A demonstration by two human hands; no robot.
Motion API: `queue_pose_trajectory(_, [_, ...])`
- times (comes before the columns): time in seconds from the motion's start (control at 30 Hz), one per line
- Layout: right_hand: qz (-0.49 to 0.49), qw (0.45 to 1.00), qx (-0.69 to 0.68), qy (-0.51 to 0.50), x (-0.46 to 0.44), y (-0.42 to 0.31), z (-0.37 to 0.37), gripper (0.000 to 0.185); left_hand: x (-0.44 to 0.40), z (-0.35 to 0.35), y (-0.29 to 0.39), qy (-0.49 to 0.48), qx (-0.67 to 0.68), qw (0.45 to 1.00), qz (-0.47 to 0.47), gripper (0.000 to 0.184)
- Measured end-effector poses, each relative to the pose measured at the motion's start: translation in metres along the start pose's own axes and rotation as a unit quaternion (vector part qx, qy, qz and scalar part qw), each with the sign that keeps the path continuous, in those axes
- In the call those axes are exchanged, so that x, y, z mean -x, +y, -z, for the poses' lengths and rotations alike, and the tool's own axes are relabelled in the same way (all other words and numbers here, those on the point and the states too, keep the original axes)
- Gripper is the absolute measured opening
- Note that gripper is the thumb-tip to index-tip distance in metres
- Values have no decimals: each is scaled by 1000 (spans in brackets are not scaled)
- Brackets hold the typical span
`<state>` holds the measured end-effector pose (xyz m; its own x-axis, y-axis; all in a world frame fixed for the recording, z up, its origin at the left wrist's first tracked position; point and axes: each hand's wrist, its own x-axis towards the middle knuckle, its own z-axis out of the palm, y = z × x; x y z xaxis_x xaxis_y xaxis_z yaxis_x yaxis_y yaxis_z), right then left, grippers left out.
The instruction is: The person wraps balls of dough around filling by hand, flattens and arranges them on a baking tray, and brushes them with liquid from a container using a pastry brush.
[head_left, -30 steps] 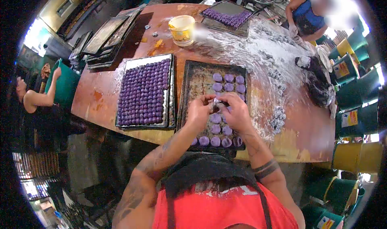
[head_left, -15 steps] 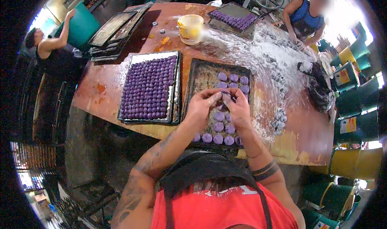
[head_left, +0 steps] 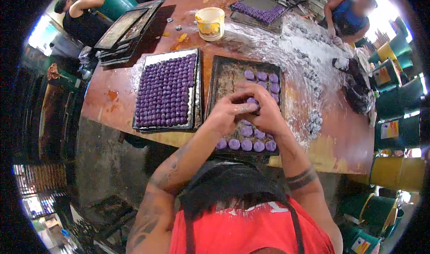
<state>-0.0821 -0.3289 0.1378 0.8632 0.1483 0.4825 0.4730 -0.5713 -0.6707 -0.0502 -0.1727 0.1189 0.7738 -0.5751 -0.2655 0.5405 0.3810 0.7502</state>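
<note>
Between my two hands is a purple dough ball (head_left: 253,103), partly hidden by the fingers. The fingers and thumb of my left hand (head_left: 226,114) close on it from the left. My right hand (head_left: 268,110) curls over it from the other side, fingertips meeting those of the left. Both hands are above a dark, worn baking tray (head_left: 222,77). Flattened purple dough pieces (head_left: 246,145) lie in rows along its right side and near edge. To the left, another tray holds tight rows of darker purple balls (head_left: 163,93) on a white liner (head_left: 177,56).
Flour (head_left: 295,70) and small floured lumps (head_left: 315,119) cover the table's right side. A yellow-and-white bucket (head_left: 210,25) stands behind the trays. Stacked trays (head_left: 123,32) lie at far left. One person (head_left: 347,19) works at far right; another (head_left: 85,19) holds a green container (head_left: 117,3).
My hands have turned around the dough ball, the right now wrapped over it, and more of the ball shows. At far left, the person with the green container has shifted; the view has tilted slightly.
</note>
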Motion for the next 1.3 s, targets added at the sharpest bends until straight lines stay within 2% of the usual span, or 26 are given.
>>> queue_pose_trajectory(0.07, [27,997,-45,-63,0,19,-1,36,-10,7,-19,-58,84,994,40,34])
queue_pose_trajectory(0.1, [51,998,-6,-30,3,23,-3,35,-10,7,-23,-62,80,994,39,33])
queue_pose_trajectory(0.2, [-154,980,-46,116,23,18,-28,35,-3,10,-31,-7,78,992,98,32])
queue_pose_trajectory(0.23, [-82,986,-22,145,26,28,-42,35,-4,16,-34,33,55,995,71,31])
queue_pose_trajectory(0.27, [-161,981,-36,101,39,30,-51,31,-7,27,-35,73,30,996,45,31])
queue_pose_trajectory(0.3, [-230,956,-165,81,48,33,-58,39,-8,35,-35,112,3,994,21,30])
queue_pose_trajectory(0.33, [-272,936,-212,67,52,37,-61,42,-7,41,-36,111,11,993,-48,30])
queue_pose_trajectory(0.37, [-315,912,-256,56,57,40,-63,45,-5,43,-39,145,-148,975,-79,33])
queue_pose_trajectory(0.4, [-337,914,-222,51,58,42,-61,42,0,43,-43,176,-303,931,-106,37])
queue_pose_trajectory(0.47, [-363,918,-162,11,66,48,-59,36,7,58,-68,73,-400,908,-101,51])
queue_pose_trajectory(0.5, [-366,920,-135,-23,75,56,-62,33,18,52,-60,81,-405,911,-14,65])
queue_pose_trajectory(0.57, [-392,909,-91,-111,92,71,-72,28,10,86,-76,123,-353,925,-62,69])
queue_pose_trajectory(0.6, [-317,942,-6,-112,102,81,-84,25,5,104,-86,144,-325,931,-86,70])
queue_pose_trajectory(0.63, [-240,961,79,-112,113,87,-97,23,3,110,-91,169,-224,949,-145,68])
queue_pose_trajectory(0.67, [-160,967,165,-111,123,93,-107,21,1,119,-93,165,-160,961,-155,62])
queue_pose_trajectory(0.7, [-215,941,154,-212,109,78,-98,31,5,119,-85,171,-208,956,-116,61])
queue_pose_trajectory(0.8, [-168,954,197,-150,110,49,-85,40,16,121,-64,178,-274,943,-60,51])
queue_pose_trajectory(0.83, [-58,965,209,-149,123,49,-89,50,17,124,-63,178,-270,945,-47,49])
queue_pose_trajectory(0.93, [-8,975,46,-217,127,32,-81,53,9,111,-69,138,-256,957,7,44])
queue_pose_trajectory(0.97, [12,922,196,-333,125,50,-89,50,7,107,-69,123,-250,960,24,42])
queue_pose_trajectory(1.0, [-104,922,178,-328,108,59,-74,46,7,105,-70,112,-244,962,43,41])
queue_pose_trajectory(1.07, [-232,931,205,-193,84,80,-21,33,7,126,-74,102,-336,936,6,33])
queue_pose_trajectory(1.1, [-216,939,266,5,121,131,-7,27,8,137,-71,109,-393,913,-14,30])
queue_pose_trajectory(1.2, [-243,886,395,-4,186,192,83,29,15,132,-32,193,-545,814,-57,16])
queue_pose_trajectory(1.27, [-192,863,464,-62,225,209,119,27,-3,171,-34,236,-489,832,-114,13])
queue_pose_trajectory(1.3, [-218,863,446,-96,234,209,131,25,-17,199,-39,237,-447,848,-155,10])
